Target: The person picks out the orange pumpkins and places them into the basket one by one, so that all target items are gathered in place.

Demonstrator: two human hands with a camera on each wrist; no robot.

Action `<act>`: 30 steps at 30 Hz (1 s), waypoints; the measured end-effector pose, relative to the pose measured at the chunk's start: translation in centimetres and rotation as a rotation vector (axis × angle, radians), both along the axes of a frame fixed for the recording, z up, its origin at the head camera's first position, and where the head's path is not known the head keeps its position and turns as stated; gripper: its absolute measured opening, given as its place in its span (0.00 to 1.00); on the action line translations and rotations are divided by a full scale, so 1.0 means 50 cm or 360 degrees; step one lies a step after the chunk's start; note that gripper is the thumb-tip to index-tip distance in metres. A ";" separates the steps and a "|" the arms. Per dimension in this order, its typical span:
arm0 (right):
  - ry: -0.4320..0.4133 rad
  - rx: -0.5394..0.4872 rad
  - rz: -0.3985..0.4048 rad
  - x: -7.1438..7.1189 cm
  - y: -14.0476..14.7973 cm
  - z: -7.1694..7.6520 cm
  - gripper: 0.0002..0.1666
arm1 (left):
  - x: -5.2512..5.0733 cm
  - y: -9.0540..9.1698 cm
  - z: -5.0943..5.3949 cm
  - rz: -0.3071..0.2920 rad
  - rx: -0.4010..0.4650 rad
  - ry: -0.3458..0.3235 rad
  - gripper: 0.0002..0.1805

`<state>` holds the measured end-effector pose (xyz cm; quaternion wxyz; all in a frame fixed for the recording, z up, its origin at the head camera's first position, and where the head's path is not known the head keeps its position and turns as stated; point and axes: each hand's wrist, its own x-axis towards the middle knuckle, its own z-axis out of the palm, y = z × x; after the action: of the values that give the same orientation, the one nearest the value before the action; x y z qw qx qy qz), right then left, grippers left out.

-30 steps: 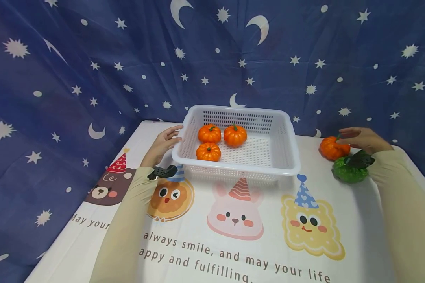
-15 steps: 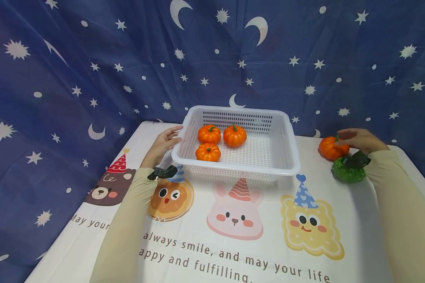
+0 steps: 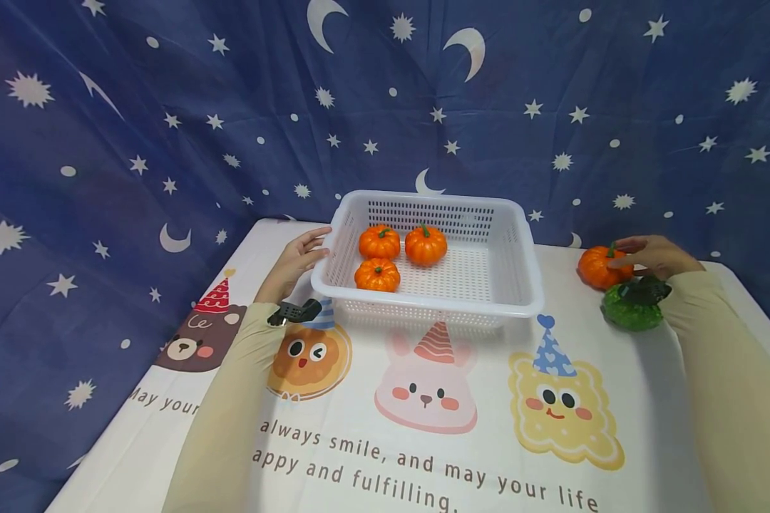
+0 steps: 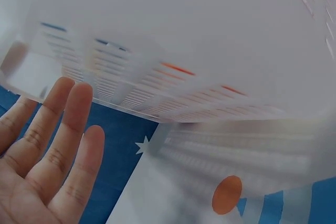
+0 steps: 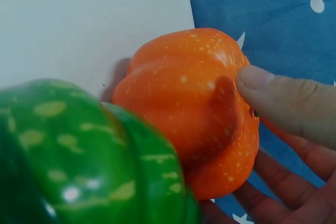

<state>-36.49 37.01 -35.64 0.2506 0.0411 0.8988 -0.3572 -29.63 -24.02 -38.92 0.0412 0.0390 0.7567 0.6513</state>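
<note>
An orange pumpkin (image 3: 597,268) sits on the right of the table. My right hand (image 3: 659,255) holds it from its right side. In the right wrist view the thumb (image 5: 257,80) presses on the pumpkin's top, and the other fingers pass partly hidden behind it. A green pumpkin (image 3: 630,311) with yellow flecks lies just in front, under the right wrist. On the left, my left hand (image 3: 293,263) is at the left wall of a white plastic basket (image 3: 426,304). Its fingers (image 4: 77,106) are fairly straight in the left wrist view.
Inside the basket sit an orange pumpkin (image 3: 379,243) at the back left, another orange pumpkin (image 3: 426,246) beside it and a front orange pumpkin (image 3: 377,275). A starry blue curtain (image 3: 385,100) hangs behind the table and at its left. Cartoon prints cover the white tablecloth (image 3: 488,399).
My right hand has shifted slightly left and then lowered, its fingers closing in on the orange pumpkin. The left hand and basket have stayed in place.
</note>
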 end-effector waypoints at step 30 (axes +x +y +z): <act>0.0014 -0.0039 0.0132 -0.014 -0.047 -0.011 0.51 | 0.004 0.000 0.004 -0.0013 0.0001 -0.0007 0.31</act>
<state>-37.21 34.67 -36.20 0.2618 -0.0009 0.8964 -0.3576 -29.42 -24.00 -38.71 0.0455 0.0407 0.7563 0.6514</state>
